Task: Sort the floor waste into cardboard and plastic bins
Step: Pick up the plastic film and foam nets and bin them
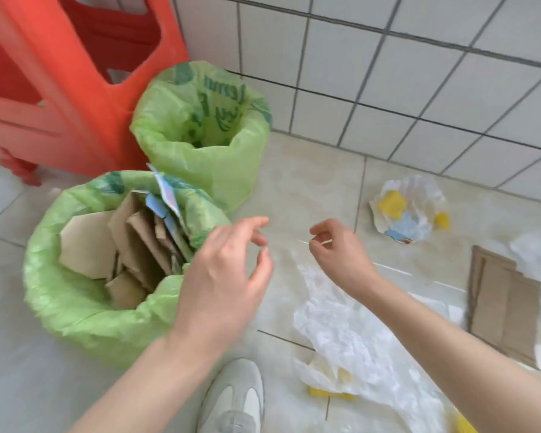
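Observation:
Two bins lined with green bags stand on the tiled floor. The near bin [75, 314] holds several brown cardboard pieces [88, 242] and a blue-white carton scrap. Little shows inside the far bin [181, 151] by the wall. My left hand [222, 276] hovers at the near bin's right rim, fingers apart and holding nothing. My right hand [338, 254] pinches the top edge of a clear plastic film [350, 332], which hangs down to the floor. A flat cardboard piece [506, 307] lies on the floor at right. A crumpled plastic wrapper [409, 210] with yellow and blue patches lies near the wall.
A red plastic stool [60, 73] stands behind the bins at the left. The white tiled wall [388, 73] runs along the back. My grey shoe [235, 401] is at the bottom centre. More clear plastic [537, 254] and yellow scraps [328, 393] lie at right.

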A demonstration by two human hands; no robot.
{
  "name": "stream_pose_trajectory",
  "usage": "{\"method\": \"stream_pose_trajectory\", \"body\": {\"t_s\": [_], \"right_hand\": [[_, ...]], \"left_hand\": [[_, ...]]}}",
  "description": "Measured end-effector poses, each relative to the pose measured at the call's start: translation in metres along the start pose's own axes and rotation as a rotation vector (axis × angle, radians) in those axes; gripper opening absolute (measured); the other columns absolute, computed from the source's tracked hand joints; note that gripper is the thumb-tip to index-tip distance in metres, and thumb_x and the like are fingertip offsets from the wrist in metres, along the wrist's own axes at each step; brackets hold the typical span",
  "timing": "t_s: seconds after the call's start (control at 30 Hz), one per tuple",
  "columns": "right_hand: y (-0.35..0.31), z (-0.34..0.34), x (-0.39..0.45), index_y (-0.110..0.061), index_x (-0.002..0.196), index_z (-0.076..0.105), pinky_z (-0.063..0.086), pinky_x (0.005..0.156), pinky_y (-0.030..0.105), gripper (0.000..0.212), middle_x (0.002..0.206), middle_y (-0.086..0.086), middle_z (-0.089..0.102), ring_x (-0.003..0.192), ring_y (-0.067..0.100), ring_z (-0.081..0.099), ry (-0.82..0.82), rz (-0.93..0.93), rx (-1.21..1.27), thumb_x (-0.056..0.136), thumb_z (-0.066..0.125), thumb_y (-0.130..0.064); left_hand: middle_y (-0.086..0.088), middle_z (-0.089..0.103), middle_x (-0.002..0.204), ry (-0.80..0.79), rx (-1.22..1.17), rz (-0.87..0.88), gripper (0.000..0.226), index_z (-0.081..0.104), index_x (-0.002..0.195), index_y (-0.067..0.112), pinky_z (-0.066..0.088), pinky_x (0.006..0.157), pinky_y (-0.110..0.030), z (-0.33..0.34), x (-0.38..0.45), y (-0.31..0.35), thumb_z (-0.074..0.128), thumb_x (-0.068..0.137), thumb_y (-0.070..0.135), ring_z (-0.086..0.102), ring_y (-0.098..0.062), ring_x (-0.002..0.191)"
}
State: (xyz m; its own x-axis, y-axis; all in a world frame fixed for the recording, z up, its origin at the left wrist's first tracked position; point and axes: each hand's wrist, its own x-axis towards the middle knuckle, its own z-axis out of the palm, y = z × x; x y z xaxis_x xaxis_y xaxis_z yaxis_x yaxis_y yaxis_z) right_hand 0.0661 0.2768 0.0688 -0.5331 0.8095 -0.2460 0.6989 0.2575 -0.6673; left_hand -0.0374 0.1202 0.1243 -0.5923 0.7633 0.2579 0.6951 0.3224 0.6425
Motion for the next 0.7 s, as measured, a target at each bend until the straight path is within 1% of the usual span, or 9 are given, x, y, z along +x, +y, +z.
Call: {"method": "stream_pose_trajectory", "body": {"t_s": [0.13,0.2,0.3,0.4,0.5,0.57,0.7], "right_hand": [[0.074,-0.016,-0.002,-0.012,0.111,0.06,0.04,0.073,0.024,0.027,0.098,0.002,0.063,0.096,0.022,0.06,0.012,0.176,-0.035,0.086,0.049,-0.014],[0.106,-0.029,-0.008,-0.012,0.113,0.059,0.039,0.072,0.024,0.029,0.103,0.003,0.063,0.097,0.022,0.058,0.009,0.248,-0.068,0.087,0.047,-0.013],[0.144,-0.046,-0.016,-0.011,0.114,0.059,0.038,0.073,0.024,0.029,0.109,0.006,0.064,0.094,0.02,0.055,0.049,0.31,-0.063,0.087,0.047,-0.013],[0.17,-0.058,-0.02,-0.012,0.112,0.061,0.037,0.074,0.023,0.028,0.111,0.005,0.064,0.094,0.019,0.053,0.083,0.341,-0.068,0.087,0.047,-0.012],[0.192,-0.07,-0.019,-0.01,0.113,0.061,0.036,0.076,0.023,0.029,0.113,0.005,0.062,0.1,0.021,0.054,0.093,0.364,-0.076,0.087,0.047,-0.011],[0.205,-0.079,-0.015,-0.01,0.113,0.061,0.035,0.076,0.023,0.029,0.113,0.006,0.062,0.102,0.022,0.054,0.11,0.39,-0.076,0.087,0.048,-0.01],[0.228,-0.095,-0.003,-0.013,0.111,0.061,0.039,0.077,0.026,0.028,0.114,0.007,0.061,0.103,0.024,0.055,0.111,0.424,-0.083,0.087,0.048,-0.013]], "left_hand": [[0.014,0.063,0.087,-0.184,-0.041,0.087,0.031,0.061,0.11,0.021,0.041,0.08,-0.022,0.042,-0.019,0.025,0.049,0.082,0.027,0.058,-0.009,0.091],[0.015,0.063,0.085,-0.27,-0.052,0.098,0.028,0.061,0.109,0.022,0.041,0.078,-0.022,0.064,-0.025,0.034,0.052,0.083,0.024,0.059,-0.009,0.09],[0.018,0.06,0.084,-0.39,-0.051,0.06,0.024,0.06,0.108,0.025,0.045,0.078,-0.026,0.092,-0.03,0.041,0.057,0.085,0.019,0.058,-0.007,0.092],[0.017,0.062,0.086,-0.51,-0.032,0.034,0.022,0.058,0.107,0.029,0.049,0.08,-0.033,0.118,-0.028,0.045,0.054,0.087,0.021,0.058,-0.007,0.094],[0.014,0.062,0.086,-0.648,-0.095,-0.049,0.023,0.057,0.108,0.027,0.049,0.081,-0.034,0.141,-0.017,0.057,0.052,0.086,0.02,0.059,-0.009,0.091],[0.012,0.061,0.091,-0.711,-0.117,-0.056,0.027,0.055,0.111,0.026,0.049,0.082,-0.033,0.158,-0.004,0.069,0.052,0.085,0.021,0.059,-0.012,0.092],[0.007,0.06,0.113,-0.84,0.021,0.094,0.031,0.052,0.118,0.023,0.046,0.091,-0.032,0.199,0.027,0.09,0.05,0.087,0.022,0.055,-0.016,0.106]]}}
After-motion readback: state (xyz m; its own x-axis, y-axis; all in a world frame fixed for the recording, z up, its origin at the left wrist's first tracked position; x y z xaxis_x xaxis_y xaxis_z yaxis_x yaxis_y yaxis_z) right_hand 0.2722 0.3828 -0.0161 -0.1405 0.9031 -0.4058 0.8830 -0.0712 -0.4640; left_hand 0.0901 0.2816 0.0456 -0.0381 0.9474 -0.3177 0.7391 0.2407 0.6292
